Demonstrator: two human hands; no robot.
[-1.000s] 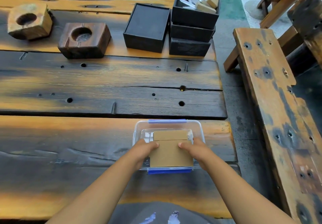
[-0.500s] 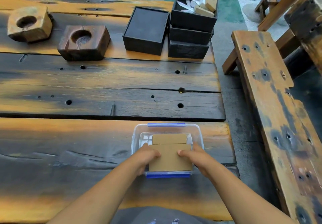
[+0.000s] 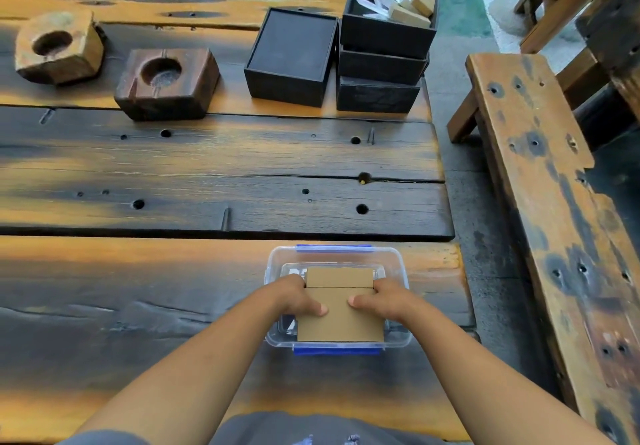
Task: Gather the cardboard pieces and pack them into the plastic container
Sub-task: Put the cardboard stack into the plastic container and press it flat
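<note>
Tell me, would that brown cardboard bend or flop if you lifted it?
Probably stiff: the cardboard lies flat with straight edges under both thumbs. Likely light for its size, being thin sheet. It might fold at the seam across its far end, above the container.

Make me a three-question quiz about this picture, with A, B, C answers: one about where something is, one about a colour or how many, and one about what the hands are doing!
1. Where is the plastic container?
A. On the bench
B. On the table's near right part
C. On the floor

2. How many wooden blocks with a round hole sit on the table?
A. Two
B. Four
C. None

3. What are the hands doing?
A. Lifting a black box
B. Resting in the lap
C. Pressing cardboard into the container

Answers:
1 B: it sits on the table, near the right edge.
2 A: a pale block and a dark block.
3 C: the left hand and right hand grip the cardboard.
</note>
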